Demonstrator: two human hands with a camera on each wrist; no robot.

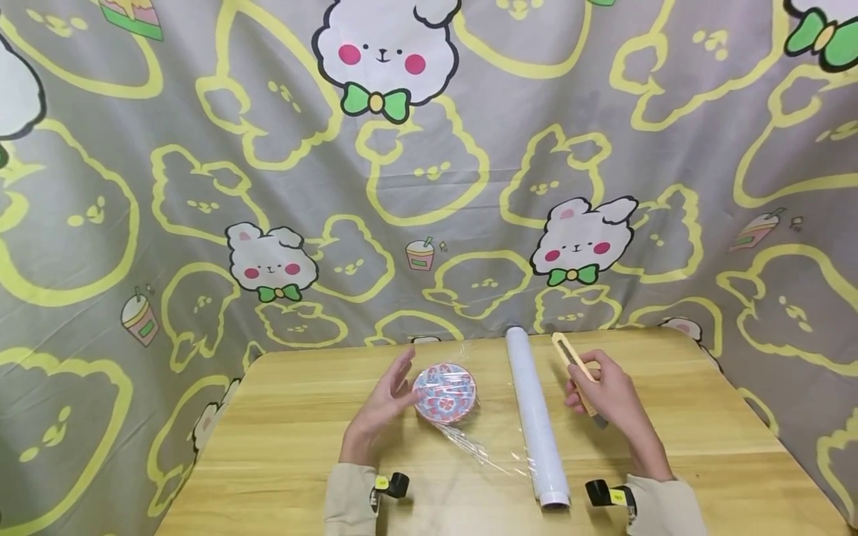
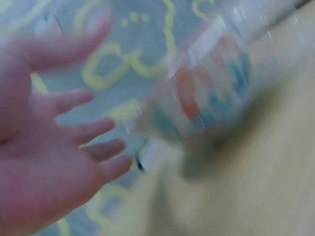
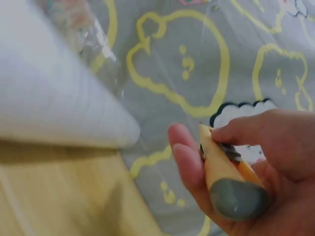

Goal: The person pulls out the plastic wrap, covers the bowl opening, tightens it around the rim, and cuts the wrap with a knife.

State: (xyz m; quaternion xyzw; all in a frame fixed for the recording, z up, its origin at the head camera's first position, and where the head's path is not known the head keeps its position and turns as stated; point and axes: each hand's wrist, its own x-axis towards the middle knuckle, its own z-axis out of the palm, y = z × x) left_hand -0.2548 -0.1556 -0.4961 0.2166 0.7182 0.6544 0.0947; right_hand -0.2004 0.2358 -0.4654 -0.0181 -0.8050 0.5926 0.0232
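Observation:
A round red-and-blue patterned bowl [image 1: 445, 394] stands on the table with clear cling film [image 1: 479, 450] over it. The film trails from the bowl toward a long white cling film roll [image 1: 536, 417] lying to its right. Beside the bowl's left side is my left hand [image 1: 383, 406], its fingers spread and nothing held; in the left wrist view the patterned bowl [image 2: 202, 93] is blurred. Right of the roll, my right hand [image 1: 606, 391] grips a yellow utility knife [image 1: 570, 361]. The right wrist view shows the knife's grey end [image 3: 238, 199] between thumb and fingers.
The wooden table [image 1: 281, 432] has rounded back corners. A grey curtain [image 1: 469, 179] with yellow outlines and white bunnies hangs behind it and along both sides. The roll's far end reaches the table's back edge.

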